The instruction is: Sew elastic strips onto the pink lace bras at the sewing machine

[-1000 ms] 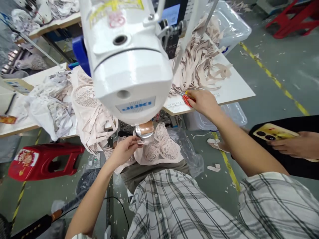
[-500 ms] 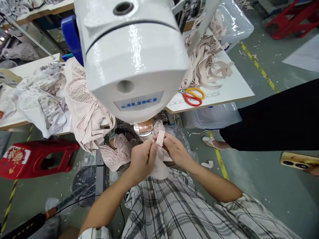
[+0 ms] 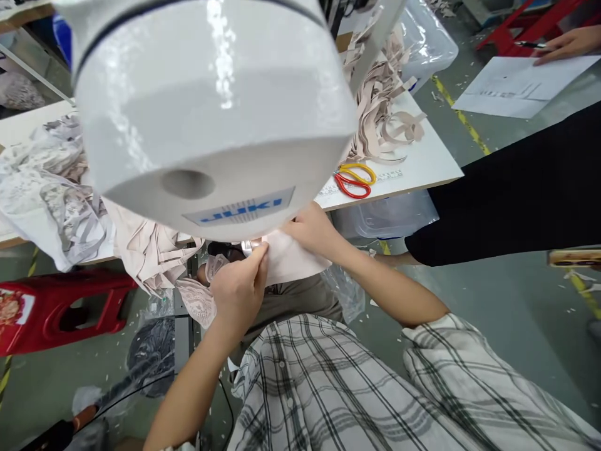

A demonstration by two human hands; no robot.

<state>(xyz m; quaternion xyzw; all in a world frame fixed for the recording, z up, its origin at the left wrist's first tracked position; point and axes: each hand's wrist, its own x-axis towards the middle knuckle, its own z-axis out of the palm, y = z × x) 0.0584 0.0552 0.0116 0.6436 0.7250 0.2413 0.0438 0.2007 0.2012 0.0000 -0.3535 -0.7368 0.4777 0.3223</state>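
Note:
A pale pink bra [image 3: 295, 262] is stretched out under the head of a white JUKI sewing machine [image 3: 225, 131]. My left hand [image 3: 240, 282] pinches its left edge between thumb and fingers, close to the machine's metal bed [image 3: 247, 248]. On the other side, my right hand [image 3: 313, 232] grips the upper right part of the cloth, its fingertips partly hidden by the cloth and the machine head. The needle area is out of sight behind the machine head. A lace part [image 3: 200, 302] hangs down left of my left hand.
Pink bras [image 3: 153, 250] and white lace garments [image 3: 51, 188] are heaped on the left. Scissors [image 3: 354, 180] and pink strips [image 3: 382, 119] lie on the right tabletop. A person's dark-clothed leg [image 3: 507, 188] is close by, right; another hand [image 3: 570, 45] holds a pen over paper.
Both hands have moved up and forward to the machine, carrying the bra from near my lap. The cloth is now spread flat between them. My view has shifted closer to the machine head.

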